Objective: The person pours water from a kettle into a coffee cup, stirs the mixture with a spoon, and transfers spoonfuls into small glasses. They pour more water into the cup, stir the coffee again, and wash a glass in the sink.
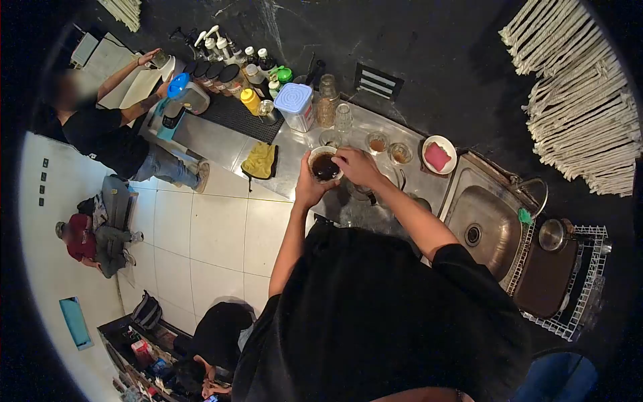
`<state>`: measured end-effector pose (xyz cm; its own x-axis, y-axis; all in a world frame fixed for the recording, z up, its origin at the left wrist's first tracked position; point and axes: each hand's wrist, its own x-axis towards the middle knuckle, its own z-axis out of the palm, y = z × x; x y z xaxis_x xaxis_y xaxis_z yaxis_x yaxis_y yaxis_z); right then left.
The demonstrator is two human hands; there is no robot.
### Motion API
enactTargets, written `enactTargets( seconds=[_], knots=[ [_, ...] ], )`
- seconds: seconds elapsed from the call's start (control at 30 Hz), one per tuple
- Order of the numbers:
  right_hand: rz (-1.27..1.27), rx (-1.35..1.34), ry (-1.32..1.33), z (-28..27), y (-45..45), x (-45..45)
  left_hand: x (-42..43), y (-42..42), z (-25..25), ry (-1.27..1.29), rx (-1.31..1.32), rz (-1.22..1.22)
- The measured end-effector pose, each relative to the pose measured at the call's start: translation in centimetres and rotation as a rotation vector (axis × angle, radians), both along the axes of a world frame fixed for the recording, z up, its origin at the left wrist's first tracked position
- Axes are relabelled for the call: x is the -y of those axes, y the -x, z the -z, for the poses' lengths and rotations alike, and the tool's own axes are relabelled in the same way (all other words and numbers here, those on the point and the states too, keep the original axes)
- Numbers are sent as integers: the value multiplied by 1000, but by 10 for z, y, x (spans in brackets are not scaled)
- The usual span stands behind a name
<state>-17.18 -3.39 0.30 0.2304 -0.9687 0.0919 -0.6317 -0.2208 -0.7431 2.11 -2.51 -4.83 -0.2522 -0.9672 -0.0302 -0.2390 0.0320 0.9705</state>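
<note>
A white cup [325, 165] of dark liquid is held above the steel counter [228, 144]. My left hand [310, 184] is wrapped round its left and lower side. At its right rim is my right hand [355, 166], fingers closed; whatever they may hold is too small to make out. Just right of the hands stand two glasses with brown liquid, one [376, 142] beside the other [400, 153]. Behind the cup are stacked glasses [327, 110] and a tub with a blue lid [294, 100]. A yellow cloth [259, 161] lies to the left.
A white bowl with a pink item [437, 157] stands beside the sink [483, 228]. Farther right is a wire dish rack [589, 281]. Bottles and jars [218, 75] line the back left. One person stands at the far left; another sits, and a third is bent over at lower left.
</note>
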Motion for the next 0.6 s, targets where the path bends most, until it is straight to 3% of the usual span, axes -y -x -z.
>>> enactTargets(
  seconds=[0.13, 0.23, 0.3, 0.6],
  knots=[
    [101, 10, 55, 10, 1, 3, 0, -1, -4, 3, 40, -20],
    [43, -30, -82, 11, 2, 4, 2, -2, 0, -16, 66, -16],
    [147, 19, 38, 10, 1, 2, 1, -2, 0, 12, 61, -20],
    [97, -75, 24, 1, -3, 4, 2, -1, 5, -48, 8, -22]
  ],
)
